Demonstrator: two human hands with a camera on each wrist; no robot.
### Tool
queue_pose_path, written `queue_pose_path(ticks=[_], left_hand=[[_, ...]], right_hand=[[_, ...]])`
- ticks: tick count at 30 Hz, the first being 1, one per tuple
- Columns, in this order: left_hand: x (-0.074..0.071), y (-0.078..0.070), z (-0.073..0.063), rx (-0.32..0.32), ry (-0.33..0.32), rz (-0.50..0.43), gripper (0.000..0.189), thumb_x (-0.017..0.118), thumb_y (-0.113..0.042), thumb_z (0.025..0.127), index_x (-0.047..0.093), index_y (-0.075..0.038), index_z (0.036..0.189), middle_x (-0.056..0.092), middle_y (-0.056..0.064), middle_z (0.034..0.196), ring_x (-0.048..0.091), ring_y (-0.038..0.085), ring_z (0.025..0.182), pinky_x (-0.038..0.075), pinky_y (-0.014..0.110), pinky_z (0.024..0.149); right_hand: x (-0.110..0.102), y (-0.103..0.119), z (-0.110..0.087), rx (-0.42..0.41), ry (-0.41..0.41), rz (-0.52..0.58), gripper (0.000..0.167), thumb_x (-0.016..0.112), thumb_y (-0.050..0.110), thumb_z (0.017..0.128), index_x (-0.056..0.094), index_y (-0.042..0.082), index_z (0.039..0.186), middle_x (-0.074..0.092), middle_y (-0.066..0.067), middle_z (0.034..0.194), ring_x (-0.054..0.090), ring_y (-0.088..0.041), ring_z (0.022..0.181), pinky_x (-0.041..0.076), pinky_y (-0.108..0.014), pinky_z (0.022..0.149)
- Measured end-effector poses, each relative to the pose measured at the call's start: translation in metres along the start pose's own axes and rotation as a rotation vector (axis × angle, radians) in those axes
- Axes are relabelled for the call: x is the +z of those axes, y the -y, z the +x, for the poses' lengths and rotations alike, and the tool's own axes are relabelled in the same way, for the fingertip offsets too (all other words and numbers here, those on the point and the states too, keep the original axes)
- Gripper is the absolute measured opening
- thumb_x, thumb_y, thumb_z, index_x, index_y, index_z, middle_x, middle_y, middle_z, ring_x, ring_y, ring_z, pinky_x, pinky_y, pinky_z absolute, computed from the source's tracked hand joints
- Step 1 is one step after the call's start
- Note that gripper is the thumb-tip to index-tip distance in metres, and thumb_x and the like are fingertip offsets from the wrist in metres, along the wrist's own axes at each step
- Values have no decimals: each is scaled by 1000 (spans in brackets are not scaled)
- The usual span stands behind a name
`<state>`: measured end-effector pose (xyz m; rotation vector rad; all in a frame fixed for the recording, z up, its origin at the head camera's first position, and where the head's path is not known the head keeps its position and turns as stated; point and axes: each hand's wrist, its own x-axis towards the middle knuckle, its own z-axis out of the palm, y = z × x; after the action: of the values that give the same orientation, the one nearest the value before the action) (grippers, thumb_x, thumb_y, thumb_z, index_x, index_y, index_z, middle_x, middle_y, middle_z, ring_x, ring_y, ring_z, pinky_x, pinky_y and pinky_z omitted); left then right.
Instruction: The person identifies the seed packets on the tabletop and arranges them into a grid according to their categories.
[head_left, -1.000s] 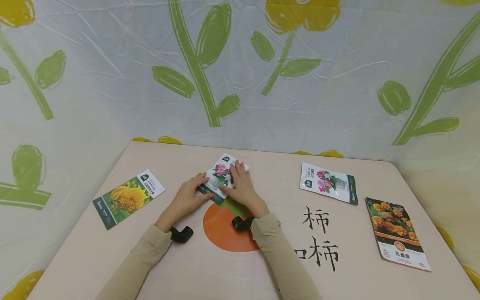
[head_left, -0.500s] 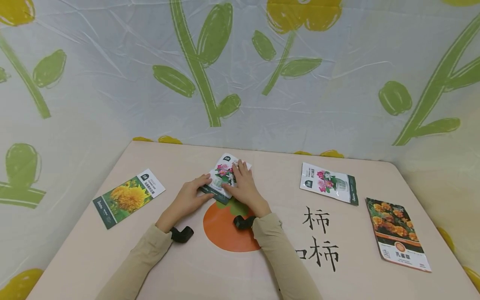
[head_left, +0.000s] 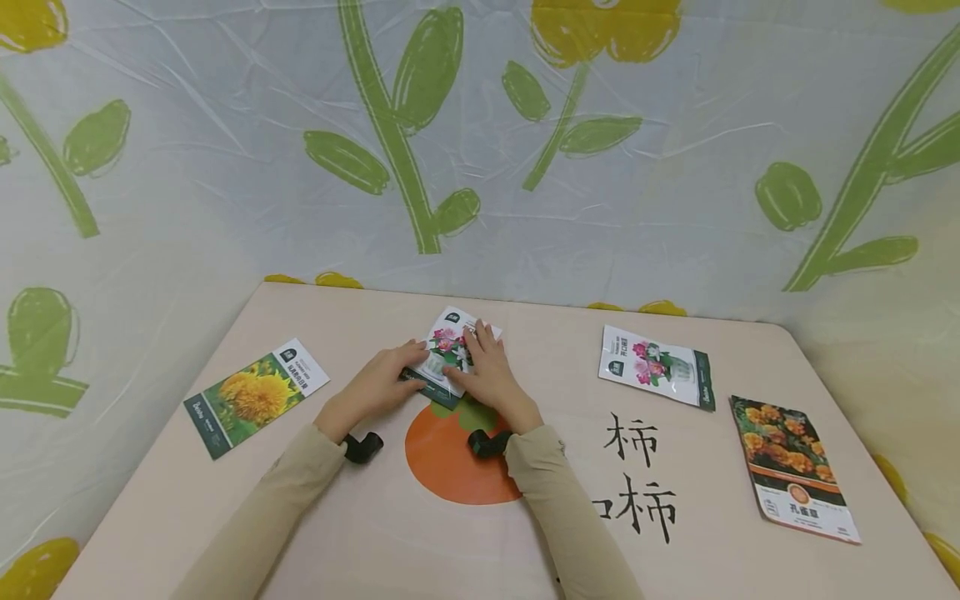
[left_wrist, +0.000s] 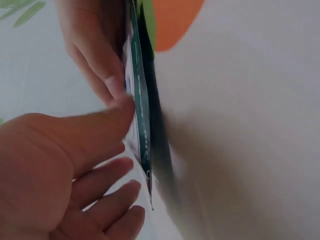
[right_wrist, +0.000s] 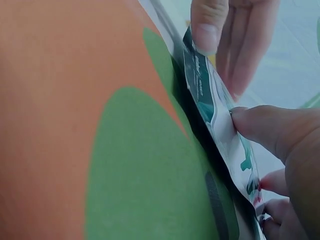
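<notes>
A white seed packet point(head_left: 447, 340) with pink flowers and a dark green bottom band lies at the table's middle, tilted. My left hand point(head_left: 375, 385) rests at its left edge, thumb and fingertips touching it. In the left wrist view the packet's green band point(left_wrist: 139, 95) is seen nearly edge-on beside the left thumb point(left_wrist: 107, 125). On the packet's right part lies my right hand point(head_left: 491, 379), its fingers stretched upward over the face. The right wrist view has the right thumb point(right_wrist: 267, 125) pressing the white face. The packet's right side is partly covered.
A yellow-flower seed packet point(head_left: 258, 396) lies left. At right are a second pink-flower packet point(head_left: 657, 367) and an orange-flower packet point(head_left: 795, 467). The pink table point(head_left: 360, 533) bears a printed orange persimmon point(head_left: 450, 467). A flower-print curtain point(head_left: 247, 167) stands behind.
The packet under my hands has shifted slightly right, and my right hand went with it. My left hand and forearm have turned a little. The other packets stay put.
</notes>
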<state>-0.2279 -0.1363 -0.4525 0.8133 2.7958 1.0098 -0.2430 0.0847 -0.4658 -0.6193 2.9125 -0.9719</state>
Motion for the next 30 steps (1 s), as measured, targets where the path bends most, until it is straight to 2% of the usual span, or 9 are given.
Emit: queue_pose_path(ticks=[5, 9, 15, 21, 30], left_hand=[[-3, 1, 8, 41, 82, 45, 58, 72, -17, 92, 50, 6, 141, 38, 20, 154, 28, 38, 145, 27, 51, 115], [-2, 3, 11, 44, 119, 53, 65, 74, -16, 91, 45, 4, 145, 35, 21, 156, 27, 38, 146, 27, 51, 115], [2, 4, 13, 35, 117, 43, 68, 75, -18, 90, 43, 3, 147, 34, 22, 155, 30, 38, 144, 29, 49, 115], [2, -1, 15, 0, 119, 39, 69, 75, -18, 90, 43, 4, 147, 35, 23, 155, 33, 40, 142, 30, 50, 114], [5, -6, 19, -67, 98, 93, 74, 78, -24, 88, 43, 1, 148, 37, 20, 154, 41, 40, 137, 33, 49, 113]], right_hand=[[-2, 2, -1, 4, 9, 19, 77, 66, 32, 95, 31, -7, 151, 17, -29, 159, 10, -43, 149, 9, -57, 119], [-1, 0, 0, -1, 3, 38, 77, 66, 31, 94, 31, -7, 151, 17, -29, 159, 10, -43, 149, 9, -56, 119], [0, -3, 0, -2, -15, 43, 77, 67, 31, 93, 32, -6, 151, 18, -29, 160, 10, -42, 149, 10, -54, 119], [0, -4, 0, -6, -23, 57, 77, 68, 31, 93, 33, -6, 151, 17, -29, 160, 10, -43, 149, 10, -55, 119], [0, -8, 1, -6, -36, 32, 76, 66, 33, 94, 33, -5, 151, 16, -27, 160, 8, -41, 149, 10, -56, 119]])
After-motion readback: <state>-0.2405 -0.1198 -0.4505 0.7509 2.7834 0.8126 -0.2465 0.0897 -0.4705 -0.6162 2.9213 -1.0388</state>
